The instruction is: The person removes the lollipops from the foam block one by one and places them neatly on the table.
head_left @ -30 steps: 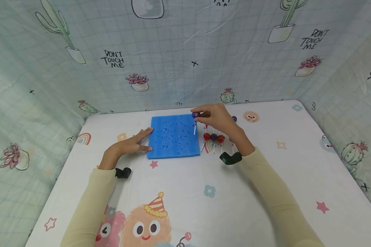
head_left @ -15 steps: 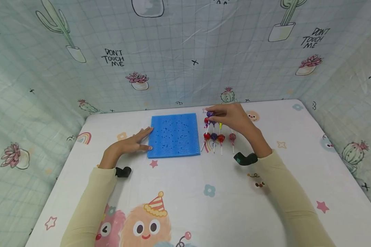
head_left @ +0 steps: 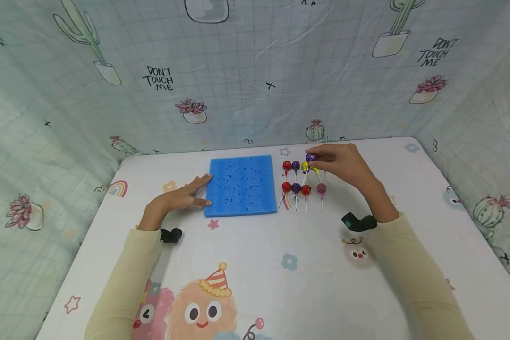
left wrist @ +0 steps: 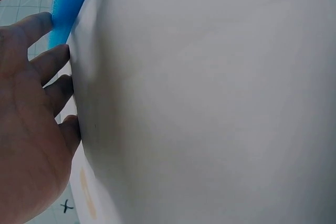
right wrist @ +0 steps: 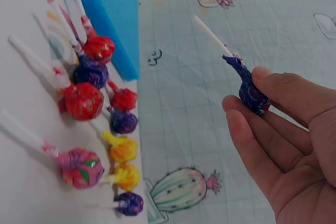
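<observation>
Head view: right hand pinches one purple lollipop, left hand flat beside one foam block.

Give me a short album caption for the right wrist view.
Right hand pinches a purple lollipop above two rows of lollipops beside blue foam.

Soft, even light fills the head view, bright and without glare; faint shadows lie under the sleeves. Its edges bend outward. The left wrist view is dim and blurred, mostly grey. The right wrist view is sharp, slightly dusky.
</observation>
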`<action>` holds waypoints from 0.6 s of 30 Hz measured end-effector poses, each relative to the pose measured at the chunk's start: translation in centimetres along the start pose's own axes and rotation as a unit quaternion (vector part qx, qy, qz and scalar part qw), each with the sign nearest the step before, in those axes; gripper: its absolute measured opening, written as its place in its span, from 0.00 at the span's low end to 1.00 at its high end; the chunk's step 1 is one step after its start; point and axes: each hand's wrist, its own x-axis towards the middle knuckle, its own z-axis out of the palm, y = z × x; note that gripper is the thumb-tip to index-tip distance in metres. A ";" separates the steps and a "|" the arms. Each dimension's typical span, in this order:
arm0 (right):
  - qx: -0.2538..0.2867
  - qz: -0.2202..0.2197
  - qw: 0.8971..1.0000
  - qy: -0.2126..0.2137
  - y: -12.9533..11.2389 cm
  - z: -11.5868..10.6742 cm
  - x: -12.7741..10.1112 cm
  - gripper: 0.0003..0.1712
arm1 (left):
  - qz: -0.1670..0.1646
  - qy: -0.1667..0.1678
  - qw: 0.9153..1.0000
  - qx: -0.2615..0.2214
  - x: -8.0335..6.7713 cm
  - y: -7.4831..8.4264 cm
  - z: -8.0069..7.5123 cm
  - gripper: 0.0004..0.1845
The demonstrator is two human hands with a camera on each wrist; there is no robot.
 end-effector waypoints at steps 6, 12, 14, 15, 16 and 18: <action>-0.021 0.021 1.000 0.008 1.1 -1.4 -1.3 0.20 | 0.004 -0.004 1.000 -0.008 -0.3 0.1 -0.1 0.52; -0.046 0.047 0.998 -0.009 2.2 -2.4 -2.6 0.21 | 0.007 -0.004 1.000 -0.012 -0.4 0.2 -0.1 0.52; -0.050 0.050 0.997 -0.013 2.6 -2.7 -3.0 0.21 | 0.006 -0.006 1.000 -0.012 -0.5 0.3 -0.1 0.52; -0.049 0.051 0.997 -0.016 2.8 -2.8 -3.2 0.22 | 0.006 -0.006 1.000 -0.013 -0.5 0.4 -0.1 0.52; -0.049 0.050 0.997 -0.020 2.9 -2.9 -3.4 0.22 | 0.007 -0.006 1.000 -0.012 -0.5 0.4 -0.2 0.52; -0.047 0.051 0.997 -0.025 3.3 -3.0 -3.7 0.23 | 0.007 -0.005 1.000 -0.012 -0.5 0.6 -0.3 0.52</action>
